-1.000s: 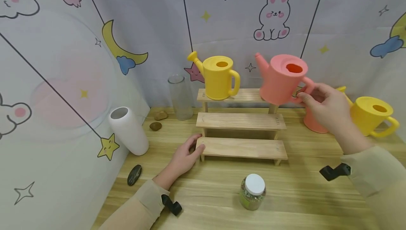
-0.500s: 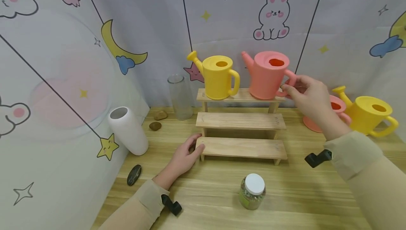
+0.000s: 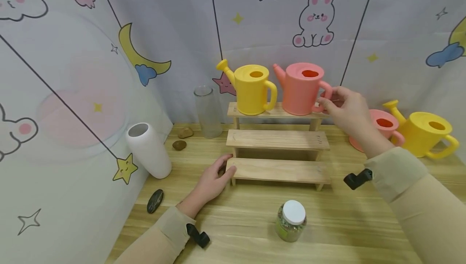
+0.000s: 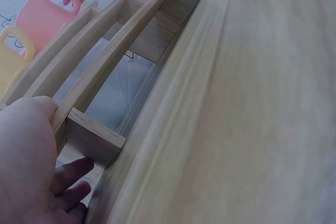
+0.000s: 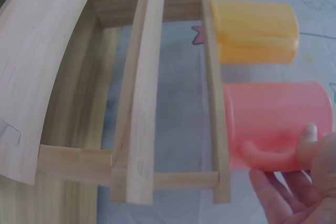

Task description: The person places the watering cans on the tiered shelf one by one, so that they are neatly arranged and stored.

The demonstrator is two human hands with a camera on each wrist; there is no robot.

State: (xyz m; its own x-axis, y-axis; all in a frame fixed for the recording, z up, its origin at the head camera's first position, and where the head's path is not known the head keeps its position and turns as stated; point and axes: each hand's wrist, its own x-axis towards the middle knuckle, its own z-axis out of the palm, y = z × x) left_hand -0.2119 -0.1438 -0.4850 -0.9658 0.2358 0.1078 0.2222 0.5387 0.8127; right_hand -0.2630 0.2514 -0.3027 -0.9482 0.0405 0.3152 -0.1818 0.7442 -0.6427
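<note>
A pink watering can [image 3: 301, 90] stands on the top step of a three-step wooden shelf [image 3: 278, 170], beside a yellow watering can [image 3: 251, 90]. My right hand [image 3: 347, 108] pinches the pink can's handle between thumb and fingers; the right wrist view shows the thumb on the handle [image 5: 268, 158]. At the shelf's lowest step, my left hand [image 3: 214, 179] grips the left end. Its thumb lies over the board, and its fingers [image 4: 73, 174] curl in by the end support in the left wrist view.
Another pink watering can [image 3: 384, 124], partly behind my right forearm, and a yellow one [image 3: 426, 132] stand at right. A white-lidded jar [image 3: 291, 221] is in front. At left are a white vase [image 3: 149, 151], a glass cylinder [image 3: 208, 112] and several stones [image 3: 155, 201].
My right hand has carried the pink watering can left and set it down on the top step beside the yellow one. My left hand has stayed at the lowest step.
</note>
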